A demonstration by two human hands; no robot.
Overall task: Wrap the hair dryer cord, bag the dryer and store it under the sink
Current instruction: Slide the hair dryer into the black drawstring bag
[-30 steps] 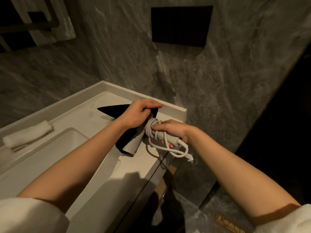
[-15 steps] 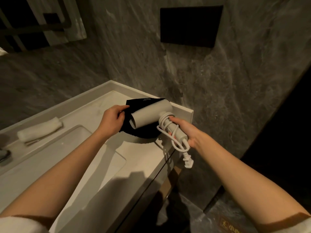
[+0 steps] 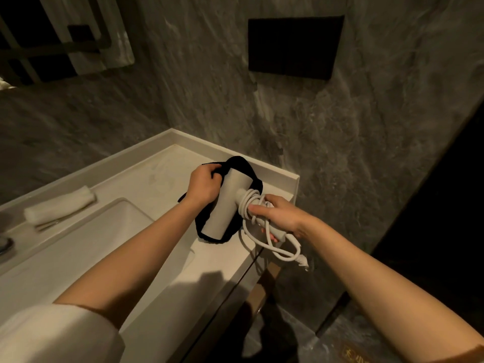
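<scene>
A white hair dryer [image 3: 225, 205] lies over the right end of the countertop [image 3: 146, 176], its barrel resting in the mouth of a black cloth bag [image 3: 239, 165]. The white cord [image 3: 267, 239] is coiled around the handle, with loose loops and the plug [image 3: 302, 261] hanging past the counter's edge. My right hand [image 3: 277, 214] grips the handle over the coils. My left hand [image 3: 203, 184] pinches the bag's rim at the barrel's far end. The bag's lower part shows beneath the barrel.
A rolled white towel [image 3: 59, 208] lies at the counter's left, beside the sunken basin [image 3: 86, 239]. Grey marble walls close in behind and to the right, with a dark panel [image 3: 294, 47] on the wall. Below the counter's right edge is a dark gap and floor.
The dryer barrel has swung from lying crosswise to pointing toward me and sits deeper in the bag's mouth. My left hand has shifted up along the bag's rim; the right hand keeps the handle.
</scene>
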